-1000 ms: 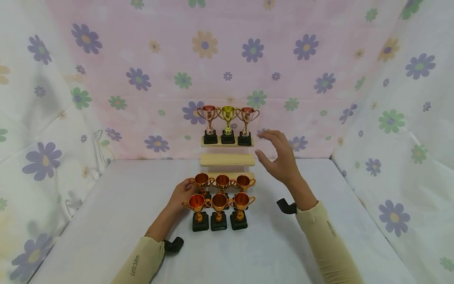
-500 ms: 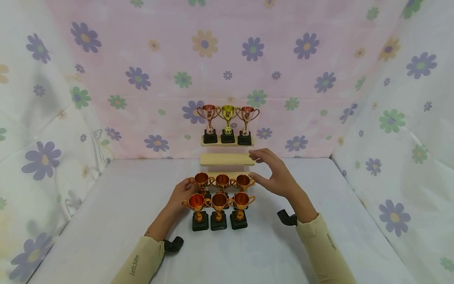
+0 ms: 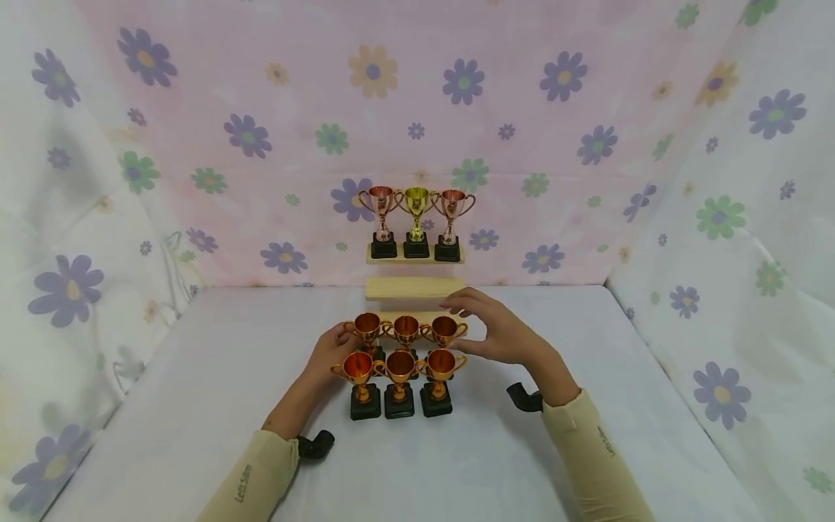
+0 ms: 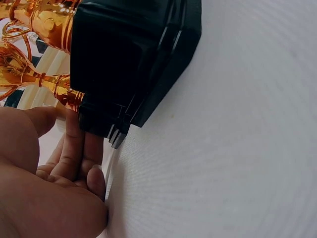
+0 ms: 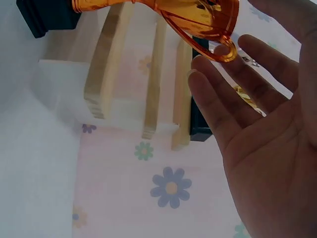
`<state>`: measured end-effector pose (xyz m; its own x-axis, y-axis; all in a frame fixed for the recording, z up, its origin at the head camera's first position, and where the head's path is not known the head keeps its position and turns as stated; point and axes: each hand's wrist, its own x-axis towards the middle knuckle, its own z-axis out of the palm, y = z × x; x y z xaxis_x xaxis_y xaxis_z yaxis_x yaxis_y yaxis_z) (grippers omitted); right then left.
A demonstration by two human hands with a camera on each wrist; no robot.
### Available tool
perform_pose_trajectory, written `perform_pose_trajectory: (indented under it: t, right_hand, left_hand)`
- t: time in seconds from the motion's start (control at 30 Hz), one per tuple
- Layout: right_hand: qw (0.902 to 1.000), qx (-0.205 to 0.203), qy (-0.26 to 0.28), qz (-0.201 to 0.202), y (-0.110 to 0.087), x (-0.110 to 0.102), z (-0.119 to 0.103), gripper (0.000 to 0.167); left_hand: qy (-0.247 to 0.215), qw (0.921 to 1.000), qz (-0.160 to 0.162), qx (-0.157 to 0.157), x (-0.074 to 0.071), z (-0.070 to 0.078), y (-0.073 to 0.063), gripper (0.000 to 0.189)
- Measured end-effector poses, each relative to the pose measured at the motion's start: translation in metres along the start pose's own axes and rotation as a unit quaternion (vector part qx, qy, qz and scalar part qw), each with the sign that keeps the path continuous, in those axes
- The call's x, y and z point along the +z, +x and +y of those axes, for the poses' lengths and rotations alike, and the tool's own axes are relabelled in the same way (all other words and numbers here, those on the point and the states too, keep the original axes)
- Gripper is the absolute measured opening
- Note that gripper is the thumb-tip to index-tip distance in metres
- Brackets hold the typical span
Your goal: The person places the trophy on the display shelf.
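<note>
Several orange-gold trophy cups on black bases stand upright in two rows in the head view. My left hand (image 3: 327, 355) lies beside the back-left trophy (image 3: 367, 326). In the left wrist view its fairly straight fingers (image 4: 74, 144) reach up to a black base (image 4: 101, 111), their tips partly hidden. My right hand (image 3: 501, 330) hovers at the back-right trophy (image 3: 445, 328), thumb and fingers spread apart. Seen from the right wrist, its fingers (image 5: 213, 101) extend close by that trophy's handle (image 5: 225, 53). The front row includes a right-hand trophy (image 3: 441, 362).
Behind the cups rises a wooden step shelf (image 3: 414, 288). Its top step holds two pinkish trophies, one a pink trophy (image 3: 383, 217), and a yellow-gold trophy (image 3: 417, 217) between them. A white cloth covers the table (image 3: 261, 312); flowered fabric (image 3: 417, 72) hangs around it.
My right hand has come down and left from beside the top step to the back-right trophy. The left hand stays by the back-left trophy. The head view has tilted slightly.
</note>
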<state>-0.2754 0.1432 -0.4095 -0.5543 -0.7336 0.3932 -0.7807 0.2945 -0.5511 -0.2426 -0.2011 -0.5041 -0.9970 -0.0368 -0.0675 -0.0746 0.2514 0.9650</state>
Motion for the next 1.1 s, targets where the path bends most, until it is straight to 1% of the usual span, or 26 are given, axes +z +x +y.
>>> perform_pose_trajectory:
  t: [0.13, 0.23, 0.47, 0.63, 0.77, 0.9, 1.0, 1.1]
  right_hand:
    - [0.9995, 0.022, -0.015, -0.016, 0.001, 0.005, 0.000, 0.061]
    - [0.9990, 0.030, -0.029, -0.018, 0.003, 0.010, 0.000, 0.056]
    - [0.9988, 0.026, -0.039, -0.012, 0.006, 0.017, -0.001, 0.053]
    - [0.9988, 0.027, -0.041, -0.009, 0.005, 0.018, -0.002, 0.053]
    - [0.9985, 0.031, -0.045, -0.005, 0.005, 0.017, -0.002, 0.051]
    - [0.9982, 0.038, -0.047, -0.004, 0.004, 0.016, -0.002, 0.050]
    - [0.9983, 0.035, -0.047, -0.002, 0.003, 0.014, -0.003, 0.050]
    - [0.9983, 0.026, -0.051, 0.004, 0.003, 0.012, -0.004, 0.049]
  left_hand:
    - [0.019, 0.9998, -0.003, 0.007, 0.001, 0.001, 0.000, 0.021]
    - [0.020, 0.9998, -0.005, 0.005, 0.001, 0.002, -0.001, 0.022]
    - [0.014, 0.9999, -0.001, -0.010, 0.002, 0.004, -0.002, 0.025]
    - [0.012, 0.9999, -0.002, -0.009, 0.001, 0.003, -0.001, 0.024]
    - [0.012, 0.9999, -0.006, -0.009, 0.000, 0.003, 0.002, 0.024]
    - [0.011, 0.9997, -0.012, -0.019, -0.001, 0.004, 0.003, 0.024]
    - [-0.001, 0.9995, -0.016, -0.026, -0.002, 0.013, -0.003, 0.021]
    - [-0.003, 0.9996, -0.019, -0.022, -0.003, 0.027, -0.013, 0.019]
